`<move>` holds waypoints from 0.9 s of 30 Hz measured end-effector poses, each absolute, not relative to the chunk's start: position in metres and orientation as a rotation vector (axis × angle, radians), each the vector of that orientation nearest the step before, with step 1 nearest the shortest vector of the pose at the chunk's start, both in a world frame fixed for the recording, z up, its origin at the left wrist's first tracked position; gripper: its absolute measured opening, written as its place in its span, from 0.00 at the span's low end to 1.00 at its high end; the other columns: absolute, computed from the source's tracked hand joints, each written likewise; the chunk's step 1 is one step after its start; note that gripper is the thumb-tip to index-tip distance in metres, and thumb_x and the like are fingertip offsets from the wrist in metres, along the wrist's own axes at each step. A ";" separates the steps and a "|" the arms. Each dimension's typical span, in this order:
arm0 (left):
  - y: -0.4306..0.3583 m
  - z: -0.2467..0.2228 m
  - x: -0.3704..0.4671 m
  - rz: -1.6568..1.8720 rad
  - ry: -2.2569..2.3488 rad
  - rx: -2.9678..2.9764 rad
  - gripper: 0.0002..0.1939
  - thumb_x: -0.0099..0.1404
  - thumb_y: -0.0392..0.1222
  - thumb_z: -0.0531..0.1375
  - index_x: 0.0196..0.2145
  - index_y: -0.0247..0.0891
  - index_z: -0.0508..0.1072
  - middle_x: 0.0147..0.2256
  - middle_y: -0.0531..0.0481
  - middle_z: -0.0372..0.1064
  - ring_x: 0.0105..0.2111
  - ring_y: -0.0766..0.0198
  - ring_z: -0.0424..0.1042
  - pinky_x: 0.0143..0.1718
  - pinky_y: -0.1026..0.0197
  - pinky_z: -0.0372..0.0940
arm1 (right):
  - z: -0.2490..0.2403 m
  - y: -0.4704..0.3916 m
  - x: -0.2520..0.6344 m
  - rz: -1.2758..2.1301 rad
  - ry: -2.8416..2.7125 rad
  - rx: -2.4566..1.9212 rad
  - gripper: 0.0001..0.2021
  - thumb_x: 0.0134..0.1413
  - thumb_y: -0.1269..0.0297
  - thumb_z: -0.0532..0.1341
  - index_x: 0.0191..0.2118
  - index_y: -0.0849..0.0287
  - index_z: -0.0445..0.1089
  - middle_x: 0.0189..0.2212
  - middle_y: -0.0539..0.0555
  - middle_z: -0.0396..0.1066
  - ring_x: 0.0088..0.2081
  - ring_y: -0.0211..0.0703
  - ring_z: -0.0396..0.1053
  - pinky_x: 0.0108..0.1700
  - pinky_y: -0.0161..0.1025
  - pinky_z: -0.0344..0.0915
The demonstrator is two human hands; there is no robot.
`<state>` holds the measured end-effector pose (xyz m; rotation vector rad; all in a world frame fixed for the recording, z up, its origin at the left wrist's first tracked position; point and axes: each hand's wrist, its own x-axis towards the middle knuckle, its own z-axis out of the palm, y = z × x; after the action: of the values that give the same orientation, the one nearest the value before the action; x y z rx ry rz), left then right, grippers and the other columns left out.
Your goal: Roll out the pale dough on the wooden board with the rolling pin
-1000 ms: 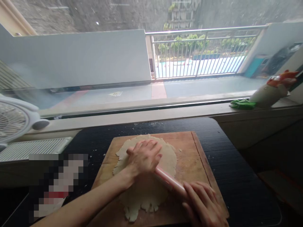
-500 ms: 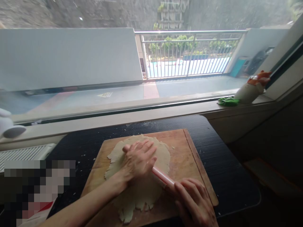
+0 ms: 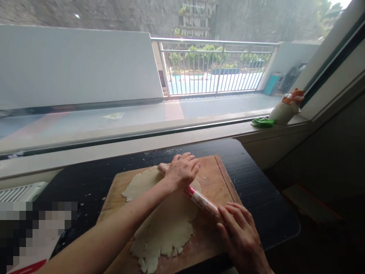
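A flattened sheet of pale dough (image 3: 165, 224) with ragged edges lies on the wooden board (image 3: 211, 232). Across its upper right part runs a rolling pin (image 3: 203, 201), slanting from far left to near right. My left hand (image 3: 182, 171) lies over the pin near its far end, palm down, fingers bent over it and pointing away. Near the lower right, my right hand (image 3: 241, 228) has its fingers and thumb round the near end of the pin. The dough beneath my left wrist and forearm is hidden.
The board stands on a black table (image 3: 248, 182) dusted with flour crumbs. Behind it is a window sill (image 3: 182, 141) with a light pot (image 3: 282, 113) and a green cloth (image 3: 263, 122) at the right. A white slatted object (image 3: 21, 193) is at the left.
Both hands and the rolling pin have moved away and to the right over the dough. The pin has turned, showing a red and white pattern. The view has shifted slightly to the right.
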<state>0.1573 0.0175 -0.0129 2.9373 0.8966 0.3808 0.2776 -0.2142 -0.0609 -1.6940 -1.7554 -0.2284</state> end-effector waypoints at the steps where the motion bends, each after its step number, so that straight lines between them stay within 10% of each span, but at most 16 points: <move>1: 0.013 -0.014 0.148 0.393 0.891 2.933 0.20 0.69 0.47 0.42 0.47 0.45 0.70 0.51 0.52 0.67 0.55 0.58 0.59 0.54 0.49 0.52 | -0.061 -0.214 0.277 -0.244 -1.775 -1.670 0.21 0.54 0.70 0.58 0.55 0.61 0.62 0.44 0.59 0.67 0.51 0.51 0.61 0.49 0.50 0.63; 27: -0.010 -0.015 0.110 0.215 0.966 2.927 0.24 0.68 0.53 0.42 0.55 0.44 0.64 0.59 0.49 0.56 0.61 0.54 0.49 0.60 0.44 0.42 | -0.053 -0.216 0.276 -0.300 -1.844 -1.532 0.19 0.50 0.71 0.60 0.50 0.56 0.68 0.37 0.56 0.68 0.46 0.49 0.65 0.45 0.45 0.66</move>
<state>0.1102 -0.0095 -0.0146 2.9273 0.9660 0.2148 0.2756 -0.2163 -0.0532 -1.5322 -1.8443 -0.2995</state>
